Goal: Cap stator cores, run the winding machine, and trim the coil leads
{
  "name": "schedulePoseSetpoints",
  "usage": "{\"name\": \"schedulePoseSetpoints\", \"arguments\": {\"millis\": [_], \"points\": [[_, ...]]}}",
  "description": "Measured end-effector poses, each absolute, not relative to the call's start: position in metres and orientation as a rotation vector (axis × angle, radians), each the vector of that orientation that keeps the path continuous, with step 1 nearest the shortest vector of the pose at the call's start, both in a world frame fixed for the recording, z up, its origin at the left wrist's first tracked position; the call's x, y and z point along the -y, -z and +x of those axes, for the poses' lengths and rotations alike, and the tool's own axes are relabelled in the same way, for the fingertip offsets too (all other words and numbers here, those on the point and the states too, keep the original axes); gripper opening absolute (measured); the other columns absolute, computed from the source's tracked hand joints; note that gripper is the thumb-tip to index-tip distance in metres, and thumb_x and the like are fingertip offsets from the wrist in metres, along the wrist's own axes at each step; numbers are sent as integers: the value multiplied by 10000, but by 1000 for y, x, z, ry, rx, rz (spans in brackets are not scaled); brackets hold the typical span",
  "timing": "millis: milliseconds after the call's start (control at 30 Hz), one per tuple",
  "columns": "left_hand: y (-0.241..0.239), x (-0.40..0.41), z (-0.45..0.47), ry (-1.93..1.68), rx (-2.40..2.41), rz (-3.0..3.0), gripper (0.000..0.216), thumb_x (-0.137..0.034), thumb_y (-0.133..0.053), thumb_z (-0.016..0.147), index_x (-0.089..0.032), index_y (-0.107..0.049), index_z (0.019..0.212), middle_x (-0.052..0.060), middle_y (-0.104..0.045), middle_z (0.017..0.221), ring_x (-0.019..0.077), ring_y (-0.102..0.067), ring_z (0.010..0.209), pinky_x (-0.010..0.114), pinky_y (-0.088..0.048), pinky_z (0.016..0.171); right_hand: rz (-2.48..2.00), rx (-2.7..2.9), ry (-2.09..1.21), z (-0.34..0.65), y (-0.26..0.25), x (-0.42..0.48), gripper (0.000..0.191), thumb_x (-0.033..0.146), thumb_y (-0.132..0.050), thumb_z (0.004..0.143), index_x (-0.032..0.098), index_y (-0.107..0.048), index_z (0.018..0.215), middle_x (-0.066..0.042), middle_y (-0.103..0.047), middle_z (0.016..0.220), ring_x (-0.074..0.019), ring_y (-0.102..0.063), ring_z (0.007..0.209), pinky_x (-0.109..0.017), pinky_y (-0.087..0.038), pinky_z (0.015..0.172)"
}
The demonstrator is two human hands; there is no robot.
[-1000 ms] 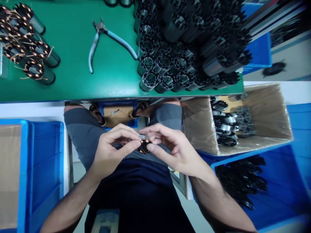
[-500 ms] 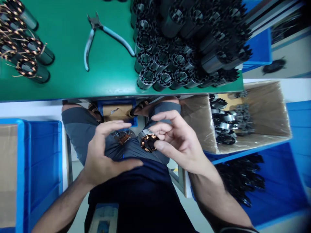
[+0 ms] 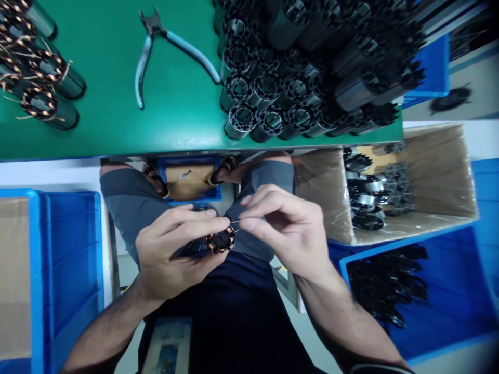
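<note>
My left hand (image 3: 175, 241) is closed around a motor stator (image 3: 221, 241), thumb below and fingers above. The stator's end faces me and shows a ring of copper windings. A thin copper wire (image 3: 235, 222) sticks out from its upper right edge. My right hand (image 3: 286, 228) pinches that wire between thumb and forefinger, the other fingers curled. Behind my left fingers, part of a shiny round object (image 3: 200, 206) shows over my lap; most of it is hidden.
On the green table (image 3: 109, 119) lie spread side cutters (image 3: 153, 28). Wound stators (image 3: 47, 104) stand at the left, many black unwound cores (image 3: 241, 119) at the right. A lined carton (image 3: 436, 182) of metal parts sits above a blue bin (image 3: 460, 291); another blue crate (image 3: 72, 249) flanks my left.
The stator has passed from my right hand into my left, which has closed on it. My right hand now grips the wire instead. The view has shifted slightly.
</note>
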State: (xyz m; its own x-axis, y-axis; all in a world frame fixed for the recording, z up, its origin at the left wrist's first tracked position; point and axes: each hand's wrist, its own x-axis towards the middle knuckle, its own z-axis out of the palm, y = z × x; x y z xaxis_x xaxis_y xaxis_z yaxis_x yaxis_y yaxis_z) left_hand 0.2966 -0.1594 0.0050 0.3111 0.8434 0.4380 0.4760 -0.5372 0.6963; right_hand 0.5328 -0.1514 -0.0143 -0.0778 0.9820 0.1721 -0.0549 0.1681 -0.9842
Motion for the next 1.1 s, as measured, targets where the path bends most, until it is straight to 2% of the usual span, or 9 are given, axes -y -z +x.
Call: {"name": "schedulePoseSetpoints", "arguments": {"millis": [133,233,333,467,633,733,867,967,1100], "points": [[-13,156,300,-1209,-1329,2037,323,-211,-1050,884,-283,-858,1134,-44,-921,1030,197,-887,911,383,-757,1030,-1119,958,-940,534,18,153,168,294,-947,1081,298,-889,924,29,-800,852,-186,-759,880,-354,-663,937],[-15,154,301,-1234,-1388,2005,336,-256,-1074,887,-273,-835,1122,-32,-900,1006,198,-859,884,392,-744,996,-1111,1164,-879,530,16,160,113,273,-1013,1005,301,-913,1050,6,-848,935,-219,-798,945,-392,-678,955],[-14,152,301,-1223,-1368,2008,351,-316,-1087,917,-270,-816,1135,-35,-893,1011,185,-845,900,360,-712,988,-1029,1427,-949,523,13,167,337,170,-1055,927,308,-919,1202,-22,-910,1054,-236,-827,934,-418,-692,911],[-12,154,300,-1165,-1334,2033,396,-369,-1081,948,-267,-798,1206,-27,-877,1074,163,-809,920,298,-662,901,-1020,1486,-927,522,12,165,143,152,-948,1033,278,-888,1064,-4,-886,941,-206,-812,838,-403,-675,865],[-6,158,303,-1046,-1247,1993,332,-338,-855,1079,-229,-675,1335,62,-753,1187,228,-734,1082,364,-649,947,-1031,1485,-995,525,6,164,179,160,-973,1012,293,-894,1100,-28,-870,965,-233,-801,888,-419,-677,887],[-2,157,309,-1099,-1194,1981,310,-308,-781,1076,-237,-604,1321,69,-698,1175,243,-703,1095,391,-643,958,-1122,1319,-1113,516,3,171,80,257,-956,1058,294,-886,1044,-44,-855,969,-236,-786,896,-417,-677,890],[5,154,313,-1219,-1222,2121,281,-290,-813,1059,-265,-602,1243,46,-729,1091,245,-737,1077,380,-640,947,-1164,898,-1389,494,10,181,198,478,-948,1075,286,-900,1078,-23,-846,902,-191,-787,810,-334,-693,778],[11,152,312,-1216,-1245,2193,271,-395,-855,1079,-263,-628,1146,44,-751,1020,243,-755,1008,366,-633,910,-1104,767,-1510,482,19,187,270,475,-1026,993,323,-959,1206,-37,-903,1026,-207,-853,946,-352,-743,904],[19,152,308,-1192,-1274,2389,240,-415,-827,1108,-247,-679,1193,80,-766,1076,234,-704,915,366,-614,848,-1087,719,-1482,477,27,193,108,383,-1010,1028,390,-993,1135,-29,-933,1120,-195,-861,1037,-347,-725,1001]]}}
